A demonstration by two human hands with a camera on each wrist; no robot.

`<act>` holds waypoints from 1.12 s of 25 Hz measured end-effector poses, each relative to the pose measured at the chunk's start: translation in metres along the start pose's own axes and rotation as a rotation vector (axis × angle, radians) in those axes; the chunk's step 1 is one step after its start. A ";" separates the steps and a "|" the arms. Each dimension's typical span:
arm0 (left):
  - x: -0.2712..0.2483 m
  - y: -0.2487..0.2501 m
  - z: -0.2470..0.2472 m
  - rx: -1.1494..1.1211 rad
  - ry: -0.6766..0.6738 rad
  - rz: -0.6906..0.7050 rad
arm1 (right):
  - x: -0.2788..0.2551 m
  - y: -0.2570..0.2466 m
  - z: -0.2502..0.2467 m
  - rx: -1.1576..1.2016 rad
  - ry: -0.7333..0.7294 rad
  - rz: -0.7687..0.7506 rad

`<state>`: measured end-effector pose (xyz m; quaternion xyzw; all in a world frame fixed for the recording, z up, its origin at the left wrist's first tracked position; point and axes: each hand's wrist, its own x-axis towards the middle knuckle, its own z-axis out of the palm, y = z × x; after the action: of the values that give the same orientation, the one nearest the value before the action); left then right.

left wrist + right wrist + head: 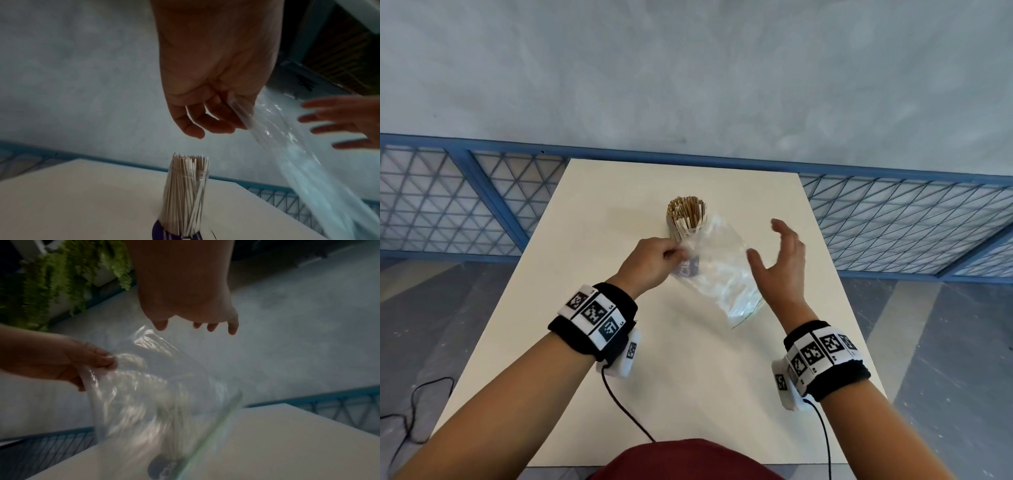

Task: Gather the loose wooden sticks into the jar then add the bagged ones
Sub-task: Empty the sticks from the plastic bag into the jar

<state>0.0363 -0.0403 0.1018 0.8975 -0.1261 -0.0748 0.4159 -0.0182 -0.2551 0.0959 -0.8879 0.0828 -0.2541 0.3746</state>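
A clear jar point(686, 229) point(186, 191) packed with upright wooden sticks point(686, 210) point(190, 164) stands on the white table point(592, 325), towards its far side. My left hand point(654, 258) point(207, 113) pinches one end of a clear plastic zip bag point(722, 274) point(287, 146) point(148, 402) just in front of the jar. The bag hangs slack in the air and looks empty; its green-edged mouth points toward me. My right hand point(780, 250) point(195, 324) hovers to the right of the bag with fingers spread, holding nothing.
A blue metal fence with mesh panels point(893, 219) runs behind the table, with grey floor beyond. Cables point(626, 407) trail from both wrist bands toward me. Green hanging plants point(51, 280) show in the right wrist view.
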 end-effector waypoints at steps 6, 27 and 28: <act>-0.001 0.026 -0.009 0.117 -0.082 0.113 | 0.004 -0.022 0.006 0.325 -0.164 0.040; 0.002 0.033 0.025 -0.719 0.019 -0.220 | -0.024 -0.012 0.005 -0.170 0.035 0.246; 0.001 0.029 0.025 -0.897 0.122 -0.260 | -0.031 -0.011 0.007 -0.144 0.018 0.394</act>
<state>0.0269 -0.0767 0.1076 0.6404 0.0566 -0.1206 0.7564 -0.0410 -0.2324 0.0875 -0.8767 0.2762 -0.1772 0.3516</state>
